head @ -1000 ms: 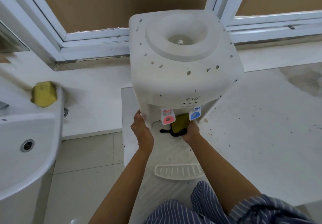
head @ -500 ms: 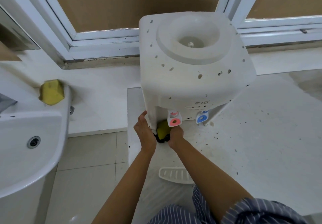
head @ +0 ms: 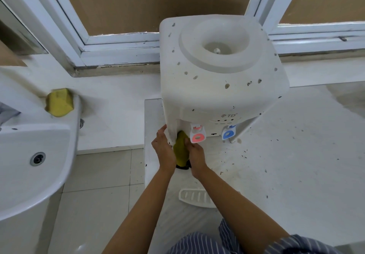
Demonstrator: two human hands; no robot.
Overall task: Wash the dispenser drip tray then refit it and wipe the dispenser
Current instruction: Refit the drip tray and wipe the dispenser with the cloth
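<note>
A white tabletop water dispenser (head: 213, 87) stands on the counter, with a red tap (head: 197, 136) and a blue tap (head: 228, 134) on its front. My left hand (head: 163, 148) rests flat against the dispenser's front left leg. My right hand (head: 195, 154) presses a yellow-green cloth (head: 180, 150) with a dark edge against the inner side of that leg, under the red tap. The white slotted drip tray (head: 194, 195) lies loose on the counter near me, partly hidden by my right forearm.
A white washbasin (head: 29, 155) with a drain sits at the left, with a yellow sponge (head: 59, 102) on its rim. Between basin and counter is tiled floor (head: 94, 184). The counter (head: 286, 164) right of the dispenser is speckled with dark bits. A window frame runs behind.
My right hand has carried the cloth from the middle under the taps leftwards to the front left leg. My left hand stays on that leg.
</note>
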